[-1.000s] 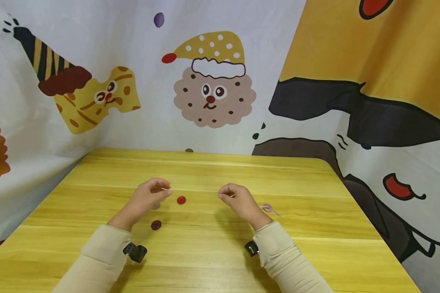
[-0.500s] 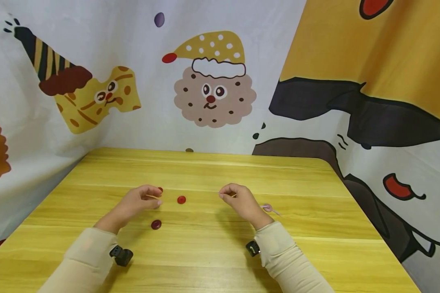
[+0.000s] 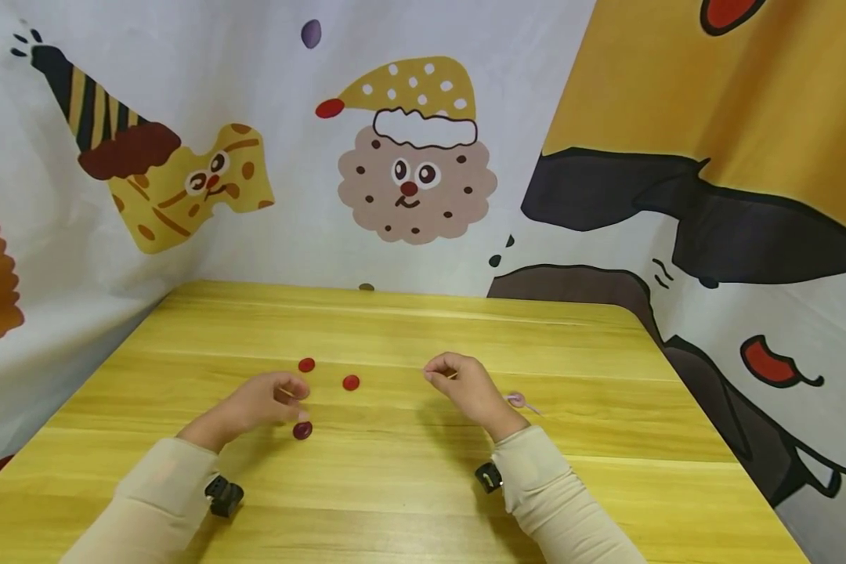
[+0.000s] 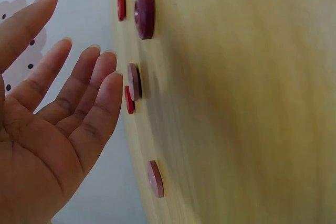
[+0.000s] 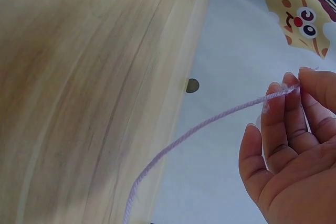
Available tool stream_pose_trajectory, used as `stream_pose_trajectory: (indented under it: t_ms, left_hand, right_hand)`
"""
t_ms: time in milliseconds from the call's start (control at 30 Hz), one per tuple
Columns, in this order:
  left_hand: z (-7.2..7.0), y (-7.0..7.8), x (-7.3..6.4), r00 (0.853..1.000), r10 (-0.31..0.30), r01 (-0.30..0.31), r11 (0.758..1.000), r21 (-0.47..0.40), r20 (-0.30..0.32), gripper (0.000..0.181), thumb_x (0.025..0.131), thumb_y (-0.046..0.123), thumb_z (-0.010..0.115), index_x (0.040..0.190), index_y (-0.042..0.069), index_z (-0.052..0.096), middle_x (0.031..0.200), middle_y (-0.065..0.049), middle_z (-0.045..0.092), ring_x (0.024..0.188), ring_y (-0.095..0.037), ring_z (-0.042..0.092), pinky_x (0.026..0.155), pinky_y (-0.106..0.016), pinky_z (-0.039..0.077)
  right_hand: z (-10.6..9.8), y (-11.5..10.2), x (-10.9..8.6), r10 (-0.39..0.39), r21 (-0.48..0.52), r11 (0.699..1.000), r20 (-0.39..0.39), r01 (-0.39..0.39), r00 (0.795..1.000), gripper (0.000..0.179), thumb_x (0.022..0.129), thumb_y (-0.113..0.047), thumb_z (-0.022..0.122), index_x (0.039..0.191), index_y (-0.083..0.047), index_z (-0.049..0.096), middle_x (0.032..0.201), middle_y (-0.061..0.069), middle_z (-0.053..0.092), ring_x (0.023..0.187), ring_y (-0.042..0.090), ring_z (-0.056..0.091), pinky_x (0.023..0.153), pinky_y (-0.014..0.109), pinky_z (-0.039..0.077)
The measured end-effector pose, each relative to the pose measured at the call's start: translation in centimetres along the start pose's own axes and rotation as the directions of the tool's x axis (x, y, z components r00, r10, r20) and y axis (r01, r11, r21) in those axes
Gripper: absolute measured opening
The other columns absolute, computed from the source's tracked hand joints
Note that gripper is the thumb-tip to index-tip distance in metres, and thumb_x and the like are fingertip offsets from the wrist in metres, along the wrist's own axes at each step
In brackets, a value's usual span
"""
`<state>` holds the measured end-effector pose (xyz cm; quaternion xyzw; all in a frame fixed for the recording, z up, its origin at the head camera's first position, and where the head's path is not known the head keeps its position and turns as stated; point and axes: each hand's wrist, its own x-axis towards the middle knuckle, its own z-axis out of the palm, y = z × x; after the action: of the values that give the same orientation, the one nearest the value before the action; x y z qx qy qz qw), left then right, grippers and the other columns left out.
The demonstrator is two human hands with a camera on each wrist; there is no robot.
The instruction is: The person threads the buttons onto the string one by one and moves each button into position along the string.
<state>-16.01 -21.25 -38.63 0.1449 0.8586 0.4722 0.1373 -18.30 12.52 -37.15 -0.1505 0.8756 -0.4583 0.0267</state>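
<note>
My left hand [image 3: 261, 403] hovers over the left of the table with loosely bent fingers and nothing between them. Its fingertips are right by a dark maroon button [image 3: 302, 430]. Two red buttons, one [image 3: 306, 365] just beyond the hand and another [image 3: 351, 382] to its right, lie flat. The left wrist view also shows two dusty pink buttons [image 4: 134, 82] on the wood, mostly hidden by the hand in the head view. Thumb and fingertips of my right hand [image 3: 465, 388] pinch the end of a lilac yarn [image 5: 194, 130], which curves down past the wrist.
Right of the right wrist, a pink button [image 3: 516, 399] rests with lilac yarn through it. The wooden table [image 3: 395, 486] meets a cartoon-printed curtain [image 3: 254, 251] at the back and sides. Both wrists carry small black cameras [image 3: 224, 497].
My left hand has moved left and toward the body, uncovering the far red button, and now sits close to the maroon one. The right hand has stayed almost still with the yarn.
</note>
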Motion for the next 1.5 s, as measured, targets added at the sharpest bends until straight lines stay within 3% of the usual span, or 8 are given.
stream_pose_trajectory:
  t_ms: [367,600,700,800,967,1300,1500]
  left_hand:
    - [0.6,-0.3,0.3,0.999,0.012,-0.016,0.997,0.075,0.049,0.04,0.075,0.009,0.083,0.106,-0.003,0.061,0.104,-0.016,0.063,0.09,-0.025,0.059,0.071,-0.034,0.051]
    - [1.1,-0.4,0.2,0.999,0.032,-0.039,0.981,0.189,0.04,0.039,0.071,0.01,0.085,0.102,0.001,0.063,0.099,-0.008,0.066,0.088,-0.022,0.06,0.081,-0.04,0.049]
    - [1.2,-0.5,0.2,0.998,0.037,-0.048,0.978,0.201,0.055,0.041,0.071,0.011,0.085,0.104,0.0,0.063,0.098,-0.006,0.065,0.088,-0.021,0.057,0.089,-0.048,0.04]
    - [1.3,-0.4,0.3,0.997,0.046,-0.057,0.977,0.205,0.056,0.04,0.07,0.009,0.085,0.103,-0.001,0.063,0.095,-0.005,0.064,0.087,-0.022,0.056,0.095,-0.058,0.023]
    - [1.6,-0.2,0.2,0.997,0.064,-0.073,0.971,0.227,0.045,0.037,0.068,0.006,0.085,0.098,0.002,0.063,0.088,-0.002,0.062,0.082,-0.021,0.054,0.089,-0.064,0.007]
    - [1.9,-0.4,0.3,0.995,0.088,-0.095,0.958,0.272,0.04,0.031,0.067,-0.004,0.082,0.09,0.003,0.061,0.081,-0.001,0.06,0.077,-0.017,0.055,0.085,-0.058,0.014]
    - [1.9,-0.6,0.4,0.995,0.088,-0.096,0.946,0.311,0.039,0.029,0.068,-0.004,0.082,0.087,0.005,0.062,0.08,0.001,0.061,0.076,-0.015,0.055,0.086,-0.061,0.01]
  right_hand:
    - [-0.2,0.1,0.0,-0.01,0.003,1.0,-0.011,0.011,1.0,0.007,0.094,-0.012,0.064,0.098,-0.013,0.069,0.093,-0.003,0.066,0.083,0.014,0.058,0.069,0.03,0.05]
    - [-0.3,0.0,0.0,-0.002,0.002,1.0,-0.016,0.002,1.0,0.007,0.094,-0.012,0.064,0.098,-0.013,0.069,0.092,-0.002,0.066,0.083,0.015,0.058,0.069,0.03,0.05]
    - [-0.3,0.1,-0.1,0.002,-0.002,1.0,-0.016,-0.002,1.0,0.007,0.094,-0.012,0.064,0.098,-0.013,0.069,0.092,-0.003,0.066,0.083,0.014,0.058,0.068,0.03,0.05]
    - [-0.4,0.1,-0.1,0.003,-0.001,1.0,-0.014,-0.003,1.0,0.007,0.094,-0.012,0.064,0.098,-0.013,0.069,0.092,-0.003,0.066,0.083,0.015,0.058,0.069,0.03,0.05]
    - [-0.4,0.2,-0.1,0.005,0.008,1.0,-0.007,-0.005,1.0,0.007,0.094,-0.012,0.064,0.098,-0.013,0.069,0.094,-0.001,0.066,0.084,0.015,0.058,0.069,0.03,0.05]
    - [-0.3,0.2,-0.2,0.009,0.002,1.0,-0.004,-0.009,1.0,0.007,0.094,-0.013,0.064,0.098,-0.014,0.07,0.093,-0.003,0.066,0.083,0.015,0.058,0.069,0.03,0.05]
    - [-0.3,0.2,-0.2,0.007,0.007,1.0,0.0,-0.007,1.0,0.007,0.094,-0.012,0.064,0.099,-0.013,0.069,0.095,0.002,0.067,0.084,0.016,0.058,0.069,0.03,0.05]
